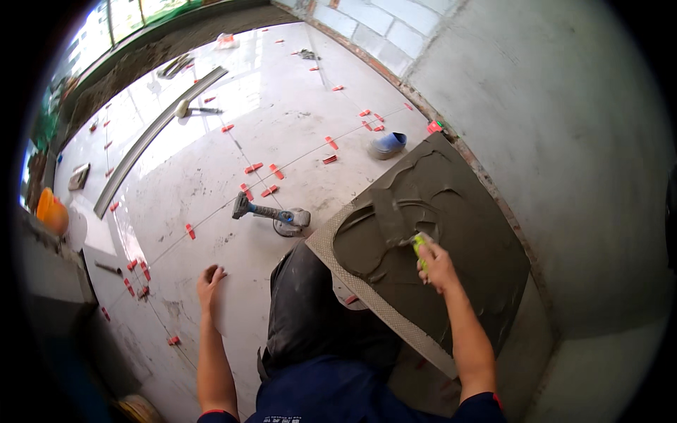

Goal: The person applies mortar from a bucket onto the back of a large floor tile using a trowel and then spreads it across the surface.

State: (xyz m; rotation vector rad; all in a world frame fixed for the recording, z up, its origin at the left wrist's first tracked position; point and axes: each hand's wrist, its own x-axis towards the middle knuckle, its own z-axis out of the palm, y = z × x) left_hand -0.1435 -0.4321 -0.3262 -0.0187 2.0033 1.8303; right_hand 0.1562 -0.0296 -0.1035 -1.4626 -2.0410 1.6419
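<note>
My right hand point(438, 270) is closed around the yellow-green handle of a trowel point(390, 217). Its flat blade lies against the wet grey mortar point(469, 218) that covers most of a large tile point(331, 247). Along the tile's near-left edge, a strip of patterned backing shows bare, and the mortar carries curved ridges near the blade. My knee is beside that edge. Over the pale tiled floor point(169, 169), my left hand point(210, 283) hangs with loosely bent fingers and nothing visible in it.
A cordless power tool with a round suction-like base point(290, 220) stands left of the tile. Beyond lie a blue shoe point(388, 144), a mallet point(183, 108) and a long metal straightedge point(159, 134). Red levelling wedges point(276, 171) line the joints. A grey wall point(564, 155) rises at right.
</note>
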